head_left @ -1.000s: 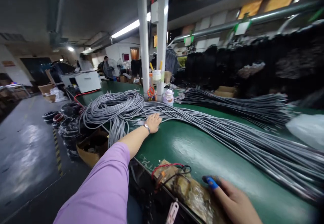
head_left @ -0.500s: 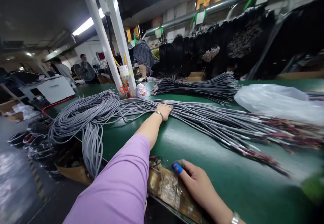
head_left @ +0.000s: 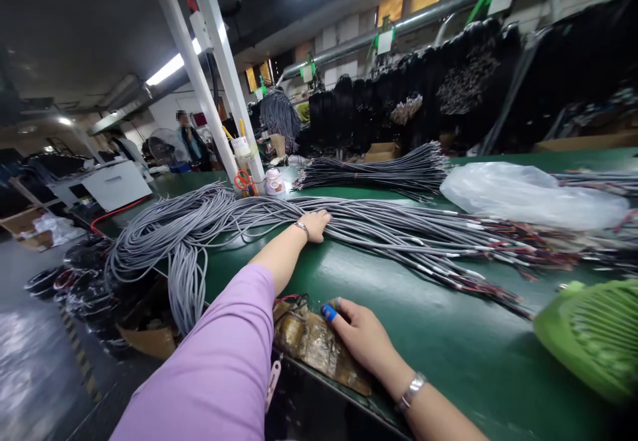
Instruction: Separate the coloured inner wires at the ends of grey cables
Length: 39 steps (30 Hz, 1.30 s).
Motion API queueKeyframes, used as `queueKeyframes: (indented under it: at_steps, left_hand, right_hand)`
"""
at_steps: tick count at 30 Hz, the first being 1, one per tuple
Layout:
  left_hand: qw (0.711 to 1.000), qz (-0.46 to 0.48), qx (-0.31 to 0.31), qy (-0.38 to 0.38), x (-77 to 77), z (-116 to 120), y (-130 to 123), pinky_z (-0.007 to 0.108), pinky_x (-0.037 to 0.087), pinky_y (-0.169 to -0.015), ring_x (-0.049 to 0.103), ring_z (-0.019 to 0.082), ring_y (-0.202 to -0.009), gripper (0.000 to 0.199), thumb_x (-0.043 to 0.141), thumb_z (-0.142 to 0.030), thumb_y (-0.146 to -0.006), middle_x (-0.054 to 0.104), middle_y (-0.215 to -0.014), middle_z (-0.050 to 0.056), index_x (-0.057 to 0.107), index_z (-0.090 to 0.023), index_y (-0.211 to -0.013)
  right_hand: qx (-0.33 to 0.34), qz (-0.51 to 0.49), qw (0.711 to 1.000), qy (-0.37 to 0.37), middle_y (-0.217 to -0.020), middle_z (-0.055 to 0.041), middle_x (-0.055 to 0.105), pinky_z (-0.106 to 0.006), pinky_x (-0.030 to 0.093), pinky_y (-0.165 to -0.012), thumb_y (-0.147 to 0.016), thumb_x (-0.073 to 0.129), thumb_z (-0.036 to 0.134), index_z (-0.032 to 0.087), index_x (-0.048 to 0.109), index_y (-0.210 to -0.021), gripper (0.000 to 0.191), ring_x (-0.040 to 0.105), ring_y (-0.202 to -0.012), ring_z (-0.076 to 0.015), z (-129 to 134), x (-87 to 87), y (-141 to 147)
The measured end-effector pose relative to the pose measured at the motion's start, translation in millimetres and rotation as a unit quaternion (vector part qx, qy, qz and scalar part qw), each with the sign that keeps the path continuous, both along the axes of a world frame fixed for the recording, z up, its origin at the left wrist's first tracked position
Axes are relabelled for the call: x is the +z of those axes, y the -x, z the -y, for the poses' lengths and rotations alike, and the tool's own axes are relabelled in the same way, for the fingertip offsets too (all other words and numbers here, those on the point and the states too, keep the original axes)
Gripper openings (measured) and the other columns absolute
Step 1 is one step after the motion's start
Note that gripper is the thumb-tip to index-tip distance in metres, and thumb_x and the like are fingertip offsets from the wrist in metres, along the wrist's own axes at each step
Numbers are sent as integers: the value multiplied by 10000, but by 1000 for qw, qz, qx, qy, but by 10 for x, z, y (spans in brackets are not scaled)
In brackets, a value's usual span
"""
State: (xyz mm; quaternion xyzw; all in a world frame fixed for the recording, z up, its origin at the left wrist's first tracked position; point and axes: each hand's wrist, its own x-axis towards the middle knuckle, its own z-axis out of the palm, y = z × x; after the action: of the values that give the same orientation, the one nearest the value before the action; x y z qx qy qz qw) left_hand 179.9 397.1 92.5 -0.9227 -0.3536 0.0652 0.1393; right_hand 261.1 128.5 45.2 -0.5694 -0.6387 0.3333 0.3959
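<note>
A long bundle of grey cables (head_left: 379, 225) lies across the green table, coiled in loops at its left end. My left hand (head_left: 315, 225), its arm stretched forward, is closed over the near side of that bundle at mid-length; its fingertips are partly hidden among the cables. My right hand (head_left: 361, 331) is low over the table edge, thumb and forefinger curled together and nothing visible between them. Blue wrapping covers one fingertip. Beside it is a brown, tape-covered pad (head_left: 319, 345) at the table's front edge.
Behind lie a dark cable bundle (head_left: 373, 172) and a clear plastic bag (head_left: 528, 192). Orange scissors (head_left: 245, 180) and a small jar (head_left: 274, 182) stand by the white post (head_left: 226, 82). A green plastic object (head_left: 593, 335) is at right. A person (head_left: 192, 139) is far back.
The view has shifted, bringing the green plastic object and my right wrist further into sight. My left hand stays on the grey cables; my right hand stays by the brown pad.
</note>
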Motion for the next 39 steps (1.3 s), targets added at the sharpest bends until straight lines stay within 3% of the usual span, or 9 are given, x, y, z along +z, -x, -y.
queueKeyframes:
  at_steps: [3, 8, 13, 21, 24, 27, 33, 36, 39]
  left_hand:
    - [1000, 2, -5, 6, -17, -23, -136, 399, 278, -1097, 280, 258, -1373, 890, 587, -256, -680, 250, -1529, 131, 179, -140, -1462]
    - [999, -3, 40, 25, -65, 12, -343, 378, 403, -989, 475, 258, -1226, 797, 542, -286, -724, 444, -1398, 173, 239, -108, -1440]
    - [997, -24, 61, 33, -16, 165, -333, 416, 436, -923, 560, 302, -1092, 543, 573, -346, -701, 580, -1215, 186, 548, -131, -1199]
    - [996, -64, -49, 43, 11, 1061, 294, 418, 481, -782, 628, 305, -945, 457, 516, -452, -751, 663, -1027, 158, 552, -167, -1107]
    - [992, -65, -46, 96, 35, 1451, 535, 356, 493, -658, 655, 275, -803, 463, 544, -453, -737, 688, -892, 116, 533, -172, -1105]
    - [992, -56, -33, 112, 58, 1608, 646, 345, 493, -649, 656, 274, -814, 386, 547, -416, -754, 685, -889, 109, 569, -173, -1053]
    - [966, 48, -135, 216, 122, 1150, 843, 297, 399, -986, 503, 236, -1209, 712, 697, -423, -684, 497, -1349, 125, 460, -147, -1295]
    - [977, 90, -74, 179, 226, 846, 1017, 301, 335, -1048, 423, 248, -1290, 776, 698, -479, -692, 400, -1442, 131, 428, -141, -1336]
    - [987, 109, 35, 112, 326, 656, 1155, 250, 405, -953, 537, 189, -1159, 618, 591, -518, -786, 539, -1328, 72, 479, -181, -1291]
  right_hand:
    - [8, -10, 1000, -2, -664, -4, 667, -280, 433, -610, -803, 493, 422, 229, 621, -658, 274, 585, -654, -195, -13, -12, -11]
    - [31, -32, 999, 5, -655, -9, 664, -282, 443, -613, -794, 483, 463, 214, 622, -663, 313, 590, -656, -201, -57, -37, -68]
    - [43, -15, 999, 21, -648, -10, 653, -280, 438, -609, -776, 471, 499, 216, 583, -618, 343, 582, -664, -202, -86, -9, -89]
    - [35, -37, 999, 13, -607, -6, 615, -281, 421, -571, -754, 498, 498, 208, 561, -588, 339, 530, -607, -184, -116, -34, -92]
    - [40, -29, 999, -4, -609, -9, 626, -281, 418, -557, -743, 515, 493, 200, 622, -640, 328, 530, -595, -187, -139, -57, -92]
    - [50, -10, 999, -18, -597, -10, 630, -281, 419, -555, -743, 520, 477, 201, 631, -629, 319, 539, -599, -194, -147, -57, -93]
    - [47, 24, 998, -23, -574, -2, 587, -279, 396, -553, -769, 474, 485, 204, 562, -595, 342, 501, -570, -174, -143, -52, -95]
    - [42, 34, 998, -22, -547, 5, 552, -273, 379, -536, -770, 468, 497, 204, 526, -569, 359, 479, -555, -163, -142, -58, -92]
    - [36, 29, 999, -10, -562, 0, 577, -272, 381, -537, -764, 474, 496, 197, 565, -601, 352, 497, -563, -167, -141, -67, -92]
